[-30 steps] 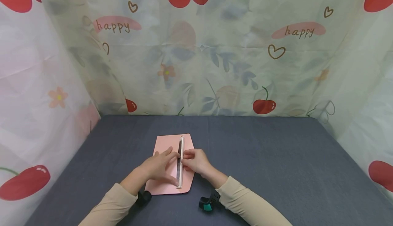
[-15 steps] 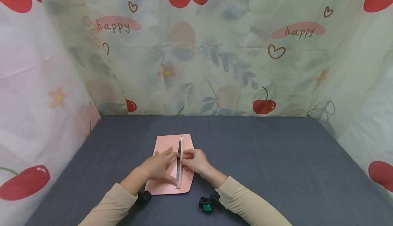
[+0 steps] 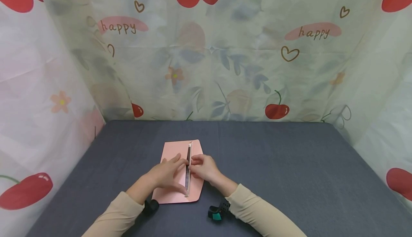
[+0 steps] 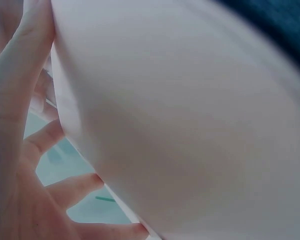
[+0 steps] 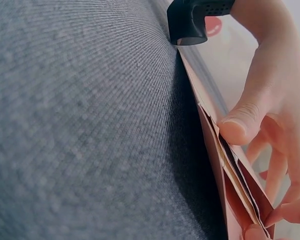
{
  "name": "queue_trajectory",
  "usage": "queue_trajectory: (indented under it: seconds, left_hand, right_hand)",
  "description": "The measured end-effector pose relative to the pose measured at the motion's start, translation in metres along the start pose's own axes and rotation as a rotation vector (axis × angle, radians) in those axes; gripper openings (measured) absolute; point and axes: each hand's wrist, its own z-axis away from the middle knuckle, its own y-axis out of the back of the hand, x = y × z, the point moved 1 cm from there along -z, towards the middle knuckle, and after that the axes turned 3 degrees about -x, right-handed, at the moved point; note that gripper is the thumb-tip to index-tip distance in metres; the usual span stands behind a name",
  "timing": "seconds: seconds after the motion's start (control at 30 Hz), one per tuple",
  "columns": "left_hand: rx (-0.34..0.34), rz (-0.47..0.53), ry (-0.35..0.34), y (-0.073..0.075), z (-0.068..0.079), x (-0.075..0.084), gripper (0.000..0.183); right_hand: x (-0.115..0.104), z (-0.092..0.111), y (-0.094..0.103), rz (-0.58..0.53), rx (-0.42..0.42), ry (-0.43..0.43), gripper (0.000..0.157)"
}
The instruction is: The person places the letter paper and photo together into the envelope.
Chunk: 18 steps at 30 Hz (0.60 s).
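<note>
A pink envelope lies on the table with its flap spread out to the right. A narrow pale edge of a card shows at its mouth, a dark strip alongside. My left hand rests spread on the envelope, thumb and fingertips along the mouth. My right hand pinches the card's edge from the right. In the right wrist view the pale layers stand between the pink walls, with the left thumb against the upper one. Most of the card is hidden inside the envelope.
The dark grey table stretches to the right and behind. A patterned curtain hangs around its back and sides. Black wrist straps with devices sit at both wrists.
The card's pale strip has become narrower as its edge shifted slightly left into the envelope. My right fingertips have moved a little left with it. The left hand stays in place.
</note>
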Motion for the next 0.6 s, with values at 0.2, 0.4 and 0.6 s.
queue_trajectory:
  seconds: [0.2,0.4,0.6]
  left_hand:
    - [-0.001,-0.005,-0.004,0.0001,0.0003,0.0,0.092]
    - [0.001,0.005,-0.009,0.0015,0.0009,0.0013,0.092]
    - [0.003,0.011,-0.013,0.0015,0.002,0.002,0.091]
  right_hand:
    - [0.001,-0.0012,0.0001,0.006,0.001,0.019,0.045]
    - [0.0026,-0.0025,-0.0006,0.008,-0.017,0.03,0.048]
    - [0.0034,-0.0031,-0.0014,-0.005,-0.037,0.022,0.049]
